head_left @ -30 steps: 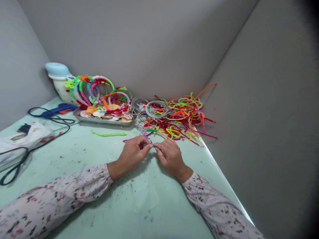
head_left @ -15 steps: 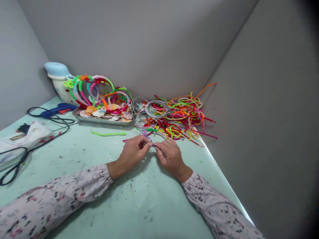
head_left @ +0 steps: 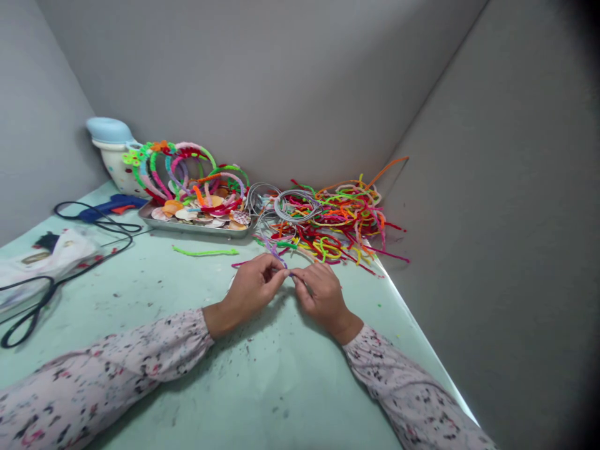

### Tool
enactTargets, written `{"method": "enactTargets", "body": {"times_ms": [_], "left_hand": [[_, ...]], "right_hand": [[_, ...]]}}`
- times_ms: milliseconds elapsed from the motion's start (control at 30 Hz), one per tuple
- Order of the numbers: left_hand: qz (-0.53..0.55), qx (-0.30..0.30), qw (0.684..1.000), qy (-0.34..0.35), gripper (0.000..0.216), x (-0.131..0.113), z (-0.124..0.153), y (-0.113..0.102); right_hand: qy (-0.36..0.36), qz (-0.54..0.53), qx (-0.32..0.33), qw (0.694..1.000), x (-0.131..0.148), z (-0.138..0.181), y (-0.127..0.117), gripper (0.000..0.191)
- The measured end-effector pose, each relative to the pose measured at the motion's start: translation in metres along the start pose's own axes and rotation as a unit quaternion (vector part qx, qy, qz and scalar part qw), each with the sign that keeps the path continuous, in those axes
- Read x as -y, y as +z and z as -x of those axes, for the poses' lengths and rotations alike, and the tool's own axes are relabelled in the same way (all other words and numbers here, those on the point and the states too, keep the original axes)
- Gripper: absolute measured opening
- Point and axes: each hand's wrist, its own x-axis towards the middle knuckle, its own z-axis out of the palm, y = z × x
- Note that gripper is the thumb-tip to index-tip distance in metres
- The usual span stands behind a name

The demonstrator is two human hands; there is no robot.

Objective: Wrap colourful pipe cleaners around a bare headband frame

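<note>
Take the point between your hands as the centre of the dial, with 12 o'clock pointing away from you. Your left hand (head_left: 253, 287) is closed, its thumb and forefinger pinching a purple pipe cleaner (head_left: 274, 250). Your right hand (head_left: 323, 297) is closed on the same piece, its fingers curled, its tips just beside those of the left. The purple pipe cleaner is located at the centre, above the bench (head_left: 281, 381), and runs out past your left fingertips towards 11 o'clock. Whether its far end touches the pile behind it cannot be determined. A magenta strand (head_left: 237, 265) shows just beyond your left hand.

At 12 o'clock, coils of grey wire (head_left: 297, 207) lie against the left part of a tangled pile of coloured pipe cleaners (head_left: 349, 215), which extends to 2 o'clock. Between 9 and 10 o'clock, a single green pipe cleaner (head_left: 205, 252) lies flat on the bench, apart from the pile.

At 10 o'clock, a metal tray (head_left: 197, 230) contains shells (head_left: 187, 214), with fuzzy hoops (head_left: 190, 152) standing over them. Behind its left end is a white jar (head_left: 117, 165) with a pale blue lid (head_left: 110, 130). A blue glue gun (head_left: 112, 205) lies left of the tray. At 9 o'clock, a black cord (head_left: 89, 265) loops beside a white plastic bag (head_left: 70, 250).
</note>
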Motion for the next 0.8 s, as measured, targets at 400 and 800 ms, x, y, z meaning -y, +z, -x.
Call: {"method": "enactTargets", "body": {"times_ms": [400,800], "left_hand": [[-0.016,-0.011,1.0,0.002,0.014,-0.0003,-0.0006,0.0005],[-0.033,-0.046,0.988,0.143,0.017,0.0065,0.0023,0.0019]], "right_hand": [[-0.012,0.006,0.012,1.0,0.0003,-0.0008,0.0003,0.018],[0.038,-0.032,-0.019,0.999,-0.0009,0.0008,0.0021,0.018]]}}
